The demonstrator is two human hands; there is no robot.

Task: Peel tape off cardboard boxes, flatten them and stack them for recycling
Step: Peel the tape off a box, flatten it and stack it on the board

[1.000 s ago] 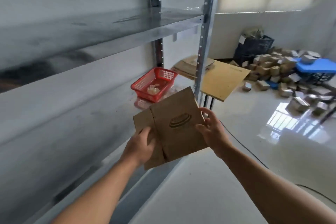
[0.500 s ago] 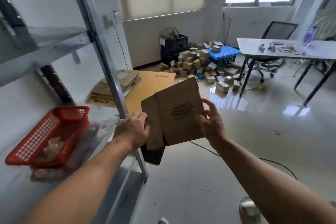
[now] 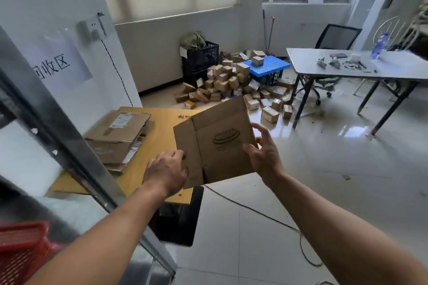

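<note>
- A flattened cardboard box (image 3: 215,140) was held up in the air at about chest height, printed face toward the camera, tilted so its top edge leaned toward one o'clock.
- The left hand (image 3: 168,170) gripped the box's lower left flap at seven o'clock, fingers curled round the edge and thumb on the front.
- The right hand (image 3: 262,154) pinched the box's right edge at three o'clock, thumb on the printed face (the other fingers were spread loosely above the edge).
- Behind the box, toward nine o'clock, a stack of flattened boxes (image 3: 118,139) lay on a yellow board (image 3: 159,127), well apart from the held box.
- A sign (image 3: 54,66) with dark characters hung on the wall at ten o'clock.
- At twelve o'clock a pile of small boxes (image 3: 231,85) spread across the floor around a blue crate (image 3: 268,68) and a black crate (image 3: 200,58).
- A grey table (image 3: 352,66) stood at two o'clock with scraps on it.
- A red basket (image 3: 22,252) sat at eight o'clock by a metal shelf post (image 3: 60,136).
</note>
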